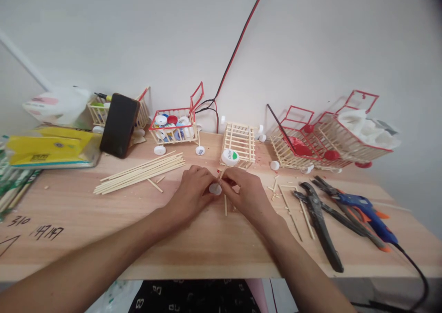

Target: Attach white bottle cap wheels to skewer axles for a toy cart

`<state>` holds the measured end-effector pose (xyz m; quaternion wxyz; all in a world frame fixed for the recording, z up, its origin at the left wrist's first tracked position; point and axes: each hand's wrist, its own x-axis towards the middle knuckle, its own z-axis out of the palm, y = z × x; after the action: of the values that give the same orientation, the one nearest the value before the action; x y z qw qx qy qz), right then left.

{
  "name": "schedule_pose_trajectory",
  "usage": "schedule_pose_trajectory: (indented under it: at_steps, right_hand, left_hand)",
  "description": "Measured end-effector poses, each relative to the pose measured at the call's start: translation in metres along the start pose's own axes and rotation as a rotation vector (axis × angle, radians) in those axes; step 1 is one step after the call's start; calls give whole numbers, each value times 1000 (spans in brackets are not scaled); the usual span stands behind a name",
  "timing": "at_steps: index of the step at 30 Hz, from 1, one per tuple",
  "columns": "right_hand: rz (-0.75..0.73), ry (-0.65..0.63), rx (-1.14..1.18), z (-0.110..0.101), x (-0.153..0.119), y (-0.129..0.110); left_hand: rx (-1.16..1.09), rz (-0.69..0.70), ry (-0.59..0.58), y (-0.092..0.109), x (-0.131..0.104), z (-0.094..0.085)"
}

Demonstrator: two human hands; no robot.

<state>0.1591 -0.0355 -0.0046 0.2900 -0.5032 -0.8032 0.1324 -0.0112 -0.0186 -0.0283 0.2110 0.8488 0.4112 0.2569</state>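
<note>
My left hand (195, 188) is closed on a white bottle cap (215, 189), pinched at its fingertips. My right hand (247, 191) meets it and grips a short wooden stick (223, 172), whose end is close to the cap; whether they touch is hidden by my fingers. Another thin stick (225, 206) shows below my right fingers on the table. Just behind both hands lies a small stick-built cart (243, 142) without a red rim, with white caps as wheels; one cap with a green mark (230, 157) faces me.
A bundle of sticks (141, 172) lies left. Pliers (319, 225) and a blue glue gun (369, 211) lie right, beside cut stick pieces (290, 211). Red-rimmed carts (176, 129) stand along the wall, one holding caps. A phone (119, 125) leans at back left near a yellow packet (51, 147).
</note>
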Motion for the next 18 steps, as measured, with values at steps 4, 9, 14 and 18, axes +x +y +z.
schedule_pose_trajectory:
  at_steps: [4,9,14,18]
  right_hand:
    - [-31,92,36,-5,0,-3]
    - [-17,113,15,-5,0,-4]
    - [5,33,-23,-1,-1,-5]
    - [5,-1,-36,2,0,-3]
  left_hand:
    - [21,27,30,2,2,-9]
    - [0,64,35,1,4,-14]
    - [8,56,-8,1,2,-9]
    - [61,50,3,-1,1,-5]
